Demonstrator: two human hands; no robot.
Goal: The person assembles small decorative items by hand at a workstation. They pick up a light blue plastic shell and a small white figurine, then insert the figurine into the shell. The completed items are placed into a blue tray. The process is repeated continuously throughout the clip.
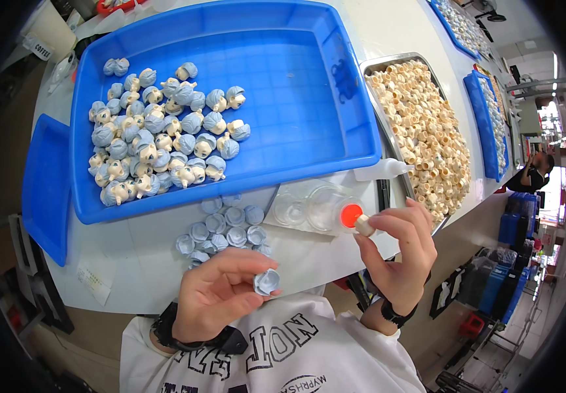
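Note:
My left hand (214, 288), low in the middle, pinches a small pale-blue hollow doll hair piece (267, 282) with its cupped side up. To the right, my right hand (406, 249) grips a small cream doll face piece (364, 225) between thumb and fingertips. That piece is held right beside a round red-orange surface (351, 215); whether they touch I cannot tell. Next to the red surface are clear round plastic containers (325, 202). Several more blue hair pieces (216, 223) lie on the white table just beyond my left hand.
A large blue tray (289, 98) holds many blue-haired doll heads (155, 122) in its left part. Right of it, a metal tray (397, 57) is heaped with cream pieces (420, 131). A white squeeze bottle (381, 170) lies between. A blue bin (47, 190) stands left. Another person (537, 171) is far right.

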